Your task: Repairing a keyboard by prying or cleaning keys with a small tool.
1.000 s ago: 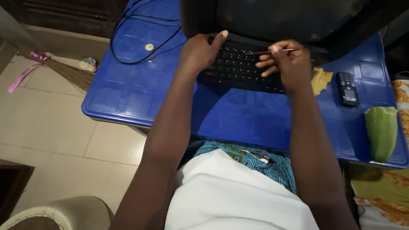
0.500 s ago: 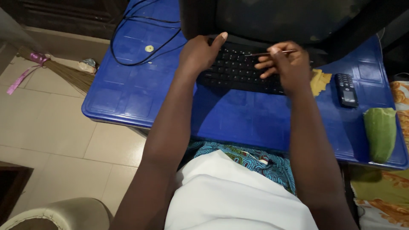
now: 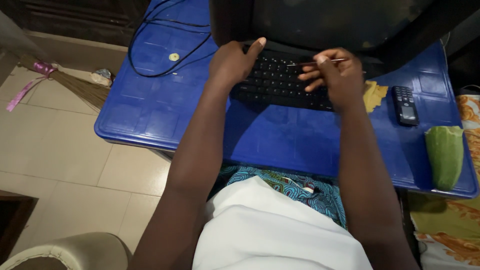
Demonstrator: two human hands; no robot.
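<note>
A black keyboard (image 3: 280,85) lies on a blue plastic table (image 3: 150,115), below a dark screen (image 3: 320,22). My left hand (image 3: 232,62) rests on the keyboard's left end, thumb stretched up toward the screen. My right hand (image 3: 337,75) hovers over the keyboard's right part and pinches a thin stick (image 3: 312,63) that points left across the keys.
A black cable (image 3: 160,45) loops over the table's far left beside a small round disc (image 3: 174,57). A yellow cloth (image 3: 374,95), a black remote (image 3: 404,105) and a green object (image 3: 445,155) lie at the right. A broom (image 3: 70,82) lies on the tiled floor.
Both hands stay on the keyboard almost unmoved. The view has shifted only slightly.
</note>
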